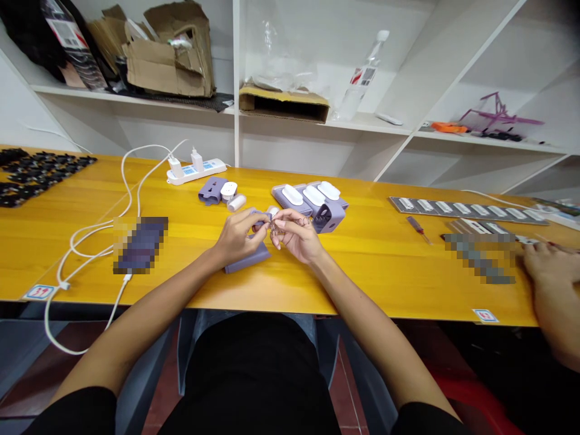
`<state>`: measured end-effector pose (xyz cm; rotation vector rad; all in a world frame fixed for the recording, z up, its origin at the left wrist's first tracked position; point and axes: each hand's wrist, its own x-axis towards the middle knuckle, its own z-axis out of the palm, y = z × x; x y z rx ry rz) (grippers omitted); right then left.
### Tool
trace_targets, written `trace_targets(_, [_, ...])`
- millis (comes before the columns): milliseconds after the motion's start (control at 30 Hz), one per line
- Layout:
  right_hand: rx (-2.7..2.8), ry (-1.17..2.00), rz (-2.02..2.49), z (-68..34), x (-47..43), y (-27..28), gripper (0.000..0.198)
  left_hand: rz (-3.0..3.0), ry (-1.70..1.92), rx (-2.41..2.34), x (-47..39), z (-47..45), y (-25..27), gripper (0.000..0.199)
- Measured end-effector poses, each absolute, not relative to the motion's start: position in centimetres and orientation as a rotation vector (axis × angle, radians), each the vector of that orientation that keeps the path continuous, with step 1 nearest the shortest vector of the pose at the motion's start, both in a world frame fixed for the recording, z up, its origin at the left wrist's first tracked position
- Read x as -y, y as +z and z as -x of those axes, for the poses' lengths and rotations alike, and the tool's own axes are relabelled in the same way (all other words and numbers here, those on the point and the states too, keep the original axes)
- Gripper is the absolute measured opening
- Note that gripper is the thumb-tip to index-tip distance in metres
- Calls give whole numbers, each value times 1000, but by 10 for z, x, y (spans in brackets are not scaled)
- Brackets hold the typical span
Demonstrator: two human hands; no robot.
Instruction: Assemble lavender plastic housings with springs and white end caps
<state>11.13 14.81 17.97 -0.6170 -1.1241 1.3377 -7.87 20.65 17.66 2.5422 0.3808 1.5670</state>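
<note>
At the middle of the table, my left hand [239, 237] is closed, its fingertips pinching a small purple piece [259, 219]. My right hand [296, 234] meets it, thumb and fingers pressed together on something small and shiny that I cannot make out. A round white part shows just behind the fingertips. Below my left hand lies a flat purple plastic piece [248, 258]. Beyond the hands, a purple housing [212, 191], a white oval part [229, 191] and a small white cylinder [237, 202] sit together. Behind my right hand are several purple housings with white oval tops [313, 194].
A power strip [197, 172] with white cables stands at the back left, near a blurred-out phone [141, 245]. Black parts [40, 172] cover the far left. To the right lie a screwdriver [418, 229], a strip of white parts [466, 209] and another person's hand [550, 263].
</note>
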Motion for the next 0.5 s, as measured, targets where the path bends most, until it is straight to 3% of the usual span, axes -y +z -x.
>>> trace_targets(500, [1156,1355,628,-108,-146,183,28,-2588,1659,-431,-208,75,172,5])
